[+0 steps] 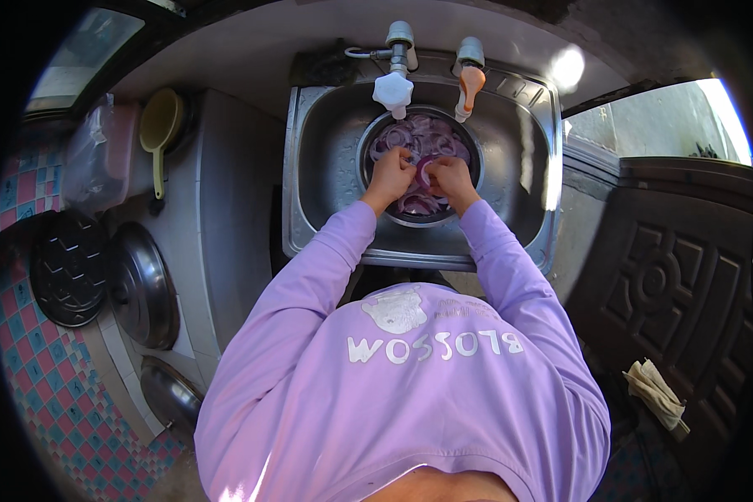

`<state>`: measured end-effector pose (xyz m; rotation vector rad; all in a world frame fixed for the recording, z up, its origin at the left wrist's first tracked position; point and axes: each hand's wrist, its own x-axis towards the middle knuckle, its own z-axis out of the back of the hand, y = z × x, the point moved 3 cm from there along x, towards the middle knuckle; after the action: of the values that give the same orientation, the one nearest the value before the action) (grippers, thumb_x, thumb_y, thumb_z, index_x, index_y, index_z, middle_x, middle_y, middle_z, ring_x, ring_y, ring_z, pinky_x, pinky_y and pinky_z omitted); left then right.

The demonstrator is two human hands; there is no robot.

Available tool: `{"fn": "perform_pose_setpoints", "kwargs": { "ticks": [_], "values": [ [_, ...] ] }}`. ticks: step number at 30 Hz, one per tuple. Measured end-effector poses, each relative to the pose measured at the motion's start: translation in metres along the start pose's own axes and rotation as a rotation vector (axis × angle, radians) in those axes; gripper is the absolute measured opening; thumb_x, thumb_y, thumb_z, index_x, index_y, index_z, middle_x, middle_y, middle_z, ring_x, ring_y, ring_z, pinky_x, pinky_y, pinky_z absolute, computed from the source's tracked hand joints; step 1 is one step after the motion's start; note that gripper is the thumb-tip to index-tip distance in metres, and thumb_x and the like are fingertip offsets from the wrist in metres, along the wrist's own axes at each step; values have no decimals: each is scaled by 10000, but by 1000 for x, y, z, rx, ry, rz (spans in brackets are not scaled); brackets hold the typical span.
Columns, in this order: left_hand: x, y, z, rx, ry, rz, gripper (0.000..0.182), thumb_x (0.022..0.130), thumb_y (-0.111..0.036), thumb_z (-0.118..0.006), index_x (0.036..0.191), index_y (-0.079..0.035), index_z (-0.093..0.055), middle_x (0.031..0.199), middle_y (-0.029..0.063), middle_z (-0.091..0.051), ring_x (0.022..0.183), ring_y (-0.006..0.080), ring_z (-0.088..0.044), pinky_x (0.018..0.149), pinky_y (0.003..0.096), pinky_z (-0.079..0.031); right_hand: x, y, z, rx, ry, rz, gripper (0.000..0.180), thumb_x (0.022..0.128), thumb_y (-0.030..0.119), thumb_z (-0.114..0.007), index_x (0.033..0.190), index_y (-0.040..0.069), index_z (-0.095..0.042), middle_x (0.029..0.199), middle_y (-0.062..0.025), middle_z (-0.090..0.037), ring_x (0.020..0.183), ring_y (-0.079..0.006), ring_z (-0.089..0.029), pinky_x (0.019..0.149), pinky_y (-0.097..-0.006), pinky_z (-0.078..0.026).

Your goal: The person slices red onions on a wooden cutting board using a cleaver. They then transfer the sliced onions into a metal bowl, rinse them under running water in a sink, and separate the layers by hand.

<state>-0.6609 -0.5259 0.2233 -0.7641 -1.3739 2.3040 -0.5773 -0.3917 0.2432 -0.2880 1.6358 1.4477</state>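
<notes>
A round metal bowl (364, 135) stands in the stainless steel sink (329, 150), filled with sliced red onion (436, 128) in rings. Over its middle, my right hand (447, 178) holds a purple piece of red onion (424, 172) between thumb and fingers. Close beside it on the left is my left hand (392, 173), its fingers bent in toward the thumb; whether it grips a slice is too small to tell. Above the bowl's far edge are a tap with a white handle (393, 91) and a tap with an orange handle (472, 81).
On the left counter lie a yellow dipper (162, 122), a clear plastic container (100, 150), a black tray (69, 270) and metal lids (139, 285). A dark panelled door (659, 282) stands at the right, with a beige cloth (656, 392) near it.
</notes>
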Motion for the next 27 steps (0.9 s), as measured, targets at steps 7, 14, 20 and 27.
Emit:
{"fn": "perform_pose_setpoints", "kwargs": {
  "ticks": [7,14,20,27],
  "values": [
    [-2,-2,3,-207,112,128,225,754,-141,-708,908,8,-639,810,169,-672,758,327,-663,712,383,-521,2,-6,2,47,21,63,112,816,120,-666,818,8,-679,707,-66,-632,607,-146,-618,524,-277,-516],
    [-10,-23,33,509,-8,60,249,741,-171,-732,927,-45,-624,859,202,-662,860,382,-651,782,449,-525,15,10,24,-697,-271,276,220,749,254,-664,807,49,-719,826,-187,-697,813,-335,-691,781,-413,-536],
    [-23,-18,7,752,193,-210,407,760,-261,-741,1076,-48,-599,1078,215,-578,985,406,-613,819,494,-514,5,1,17,-1210,-435,479,433,735,286,-727,1077,37,-631,869,-201,-694,832,-344,-690,770,-436,-533],
    [-1,-6,12,529,174,-65,334,822,-353,-681,919,-34,-672,983,211,-681,928,394,-649,813,496,-502,25,5,29,-958,-75,580,482,741,292,-724,1142,52,-606,857,-187,-693,799,-354,-687,736,-446,-536]
  ]
}}
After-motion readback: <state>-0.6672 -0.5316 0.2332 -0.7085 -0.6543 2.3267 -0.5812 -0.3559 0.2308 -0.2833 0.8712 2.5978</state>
